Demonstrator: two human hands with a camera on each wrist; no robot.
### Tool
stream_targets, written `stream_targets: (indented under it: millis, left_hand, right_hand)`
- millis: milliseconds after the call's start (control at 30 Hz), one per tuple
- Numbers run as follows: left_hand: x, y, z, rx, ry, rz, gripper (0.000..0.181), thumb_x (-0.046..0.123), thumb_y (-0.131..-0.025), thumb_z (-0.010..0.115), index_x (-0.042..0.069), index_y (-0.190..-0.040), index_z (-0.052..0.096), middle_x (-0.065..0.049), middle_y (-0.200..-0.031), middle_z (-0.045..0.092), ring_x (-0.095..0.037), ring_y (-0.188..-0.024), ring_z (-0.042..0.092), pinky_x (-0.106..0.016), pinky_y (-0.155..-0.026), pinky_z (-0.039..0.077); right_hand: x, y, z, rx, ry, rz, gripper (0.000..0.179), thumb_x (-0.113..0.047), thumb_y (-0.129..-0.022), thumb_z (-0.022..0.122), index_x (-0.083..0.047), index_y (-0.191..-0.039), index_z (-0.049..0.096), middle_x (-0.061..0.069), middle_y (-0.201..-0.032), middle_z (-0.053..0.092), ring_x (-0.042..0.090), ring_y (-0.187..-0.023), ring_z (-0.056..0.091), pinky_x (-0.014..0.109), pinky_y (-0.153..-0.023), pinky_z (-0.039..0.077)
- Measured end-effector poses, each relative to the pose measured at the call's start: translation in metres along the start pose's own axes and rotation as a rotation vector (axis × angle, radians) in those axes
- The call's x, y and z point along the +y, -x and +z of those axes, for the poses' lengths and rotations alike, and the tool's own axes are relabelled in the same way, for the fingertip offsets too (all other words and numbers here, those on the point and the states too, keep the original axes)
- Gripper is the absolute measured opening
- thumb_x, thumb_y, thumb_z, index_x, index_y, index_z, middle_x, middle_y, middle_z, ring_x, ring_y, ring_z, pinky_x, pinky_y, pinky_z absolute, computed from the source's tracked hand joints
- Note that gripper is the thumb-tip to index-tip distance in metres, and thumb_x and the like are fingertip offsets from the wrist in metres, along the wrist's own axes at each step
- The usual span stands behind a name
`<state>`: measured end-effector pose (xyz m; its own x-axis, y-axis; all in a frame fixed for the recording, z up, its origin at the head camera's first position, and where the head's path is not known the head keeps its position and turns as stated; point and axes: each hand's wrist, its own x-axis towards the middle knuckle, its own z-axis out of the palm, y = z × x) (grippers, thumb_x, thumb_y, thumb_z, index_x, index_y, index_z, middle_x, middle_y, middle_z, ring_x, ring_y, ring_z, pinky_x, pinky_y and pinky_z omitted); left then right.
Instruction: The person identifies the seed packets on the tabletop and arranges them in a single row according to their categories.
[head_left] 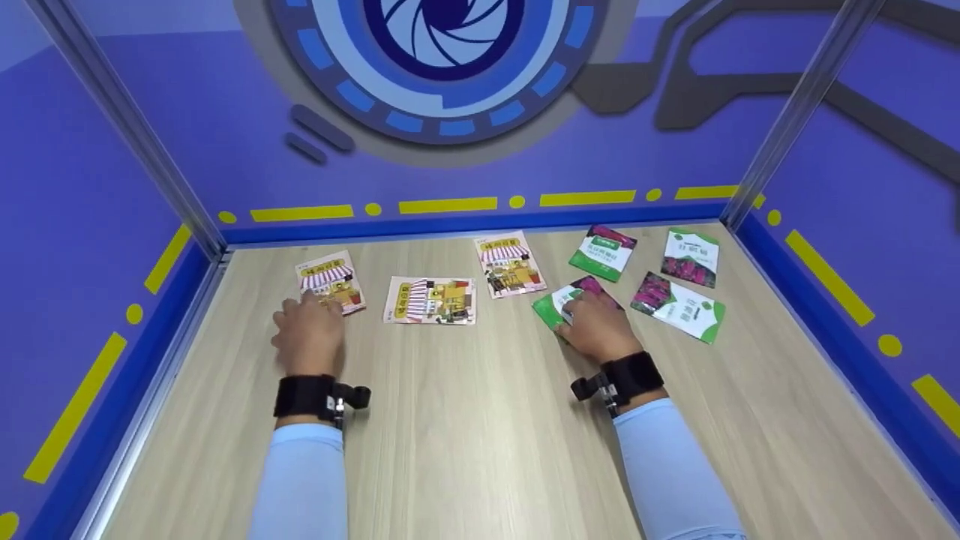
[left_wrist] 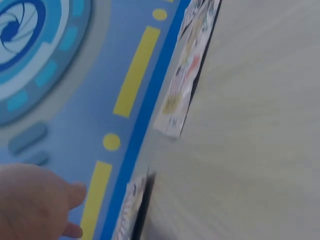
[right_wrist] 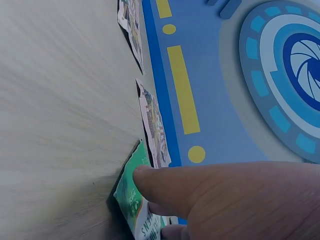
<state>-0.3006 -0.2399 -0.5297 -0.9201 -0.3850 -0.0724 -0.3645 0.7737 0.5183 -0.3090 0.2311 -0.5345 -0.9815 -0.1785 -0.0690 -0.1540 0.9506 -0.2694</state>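
At the left, my left hand (head_left: 307, 334) hovers at the lower edge of a pink packet (head_left: 330, 279) printed with a striped shop awning. In the left wrist view its thumb (left_wrist: 75, 195) stands apart from that packet, and nothing shows between the fingers. My right hand (head_left: 600, 326) has its bent fingers and thumb on a green-and-white seed packet (head_left: 551, 306) with pink flowers, pinching it near the table. In the right wrist view the thumb (right_wrist: 150, 177) lies across the green packet (right_wrist: 127, 200). The hand covers part of this packet.
Two more awning packets lie mid-table, one sideways (head_left: 431, 301) and one upright (head_left: 511, 264). Three flower seed packets, at the back (head_left: 604, 253), far right (head_left: 690, 259) and right (head_left: 679, 307), surround the right hand. Blue walls (head_left: 450, 176) border the wooden table (head_left: 457, 435).
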Motion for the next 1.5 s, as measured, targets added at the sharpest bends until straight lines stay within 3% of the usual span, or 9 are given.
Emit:
stream_targets:
  millis: [133, 333, 633, 900, 1033, 1233, 1500]
  left_hand:
    - [-0.011, -0.012, -0.003, -0.001, 0.019, -0.068, 0.072, 0.047, -0.119, 0.045, -0.006, -0.168, 0.043, -0.039, -0.158, 0.048, -0.056, -0.147, 0.046, -0.075, -0.114, 0.050]
    - [-0.021, -0.019, -0.002, 0.075, 0.095, -0.088, 0.070, 0.044, -0.116, 0.057, -0.014, -0.154, 0.055, -0.039, -0.148, 0.057, -0.055, -0.140, 0.053, -0.070, -0.110, 0.054]
    - [-0.031, -0.028, 0.006, 0.037, -0.055, -0.125, 0.062, 0.042, -0.112, 0.064, -0.014, -0.138, 0.068, -0.041, -0.148, 0.051, -0.057, -0.140, 0.049, -0.071, -0.105, 0.054]
    - [-0.031, -0.027, 0.007, 0.030, -0.021, -0.132, 0.057, 0.034, -0.112, 0.067, -0.017, -0.139, 0.066, -0.039, -0.146, 0.054, -0.055, -0.137, 0.053, -0.070, -0.108, 0.055]
    - [-0.032, -0.025, 0.004, 0.021, 0.032, -0.142, 0.056, 0.030, -0.110, 0.070, -0.015, -0.143, 0.063, -0.038, -0.144, 0.056, -0.055, -0.137, 0.054, -0.071, -0.106, 0.056]
    - [-0.038, -0.024, 0.001, 0.009, 0.166, -0.141, 0.068, 0.026, -0.109, 0.068, -0.013, -0.160, 0.044, -0.039, -0.150, 0.062, -0.058, -0.138, 0.061, -0.072, -0.109, 0.054]
    - [-0.038, -0.017, 0.007, 0.116, 0.375, -0.100, 0.035, 0.016, -0.113, 0.056, -0.007, -0.139, 0.053, -0.035, -0.138, 0.067, -0.053, -0.127, 0.066, -0.067, -0.107, 0.053]
  right_hand:
    - [0.000, -0.001, 0.002, 0.004, -0.011, 0.011, 0.050, -0.031, -0.108, 0.076, -0.001, -0.148, 0.073, 0.026, -0.150, 0.068, 0.046, -0.143, 0.064, 0.064, -0.120, 0.054]
    - [-0.003, -0.003, 0.006, 0.014, -0.011, 0.013, 0.048, -0.031, -0.108, 0.076, -0.002, -0.146, 0.074, 0.025, -0.148, 0.069, 0.045, -0.142, 0.064, 0.062, -0.120, 0.054]
    - [-0.007, -0.005, 0.006, 0.028, 0.006, -0.007, 0.046, -0.029, -0.106, 0.079, -0.002, -0.144, 0.076, 0.026, -0.146, 0.071, 0.046, -0.142, 0.063, 0.060, -0.122, 0.052]
    - [-0.002, -0.003, 0.004, 0.056, 0.003, -0.014, 0.044, -0.028, -0.105, 0.080, -0.002, -0.141, 0.077, 0.025, -0.141, 0.071, 0.046, -0.135, 0.064, 0.060, -0.118, 0.054]
    - [0.000, -0.003, 0.003, 0.052, 0.017, -0.009, 0.045, -0.029, -0.105, 0.080, -0.002, -0.141, 0.077, 0.025, -0.141, 0.071, 0.047, -0.135, 0.064, 0.061, -0.119, 0.053]
    - [0.002, -0.005, 0.004, 0.034, 0.017, 0.004, 0.049, -0.033, -0.105, 0.080, -0.002, -0.143, 0.076, 0.025, -0.145, 0.070, 0.046, -0.139, 0.062, 0.061, -0.123, 0.050]
    - [0.008, -0.007, 0.002, 0.040, -0.012, -0.008, 0.047, -0.031, -0.106, 0.076, -0.003, -0.144, 0.076, 0.025, -0.149, 0.071, 0.051, -0.142, 0.063, 0.064, -0.121, 0.053]
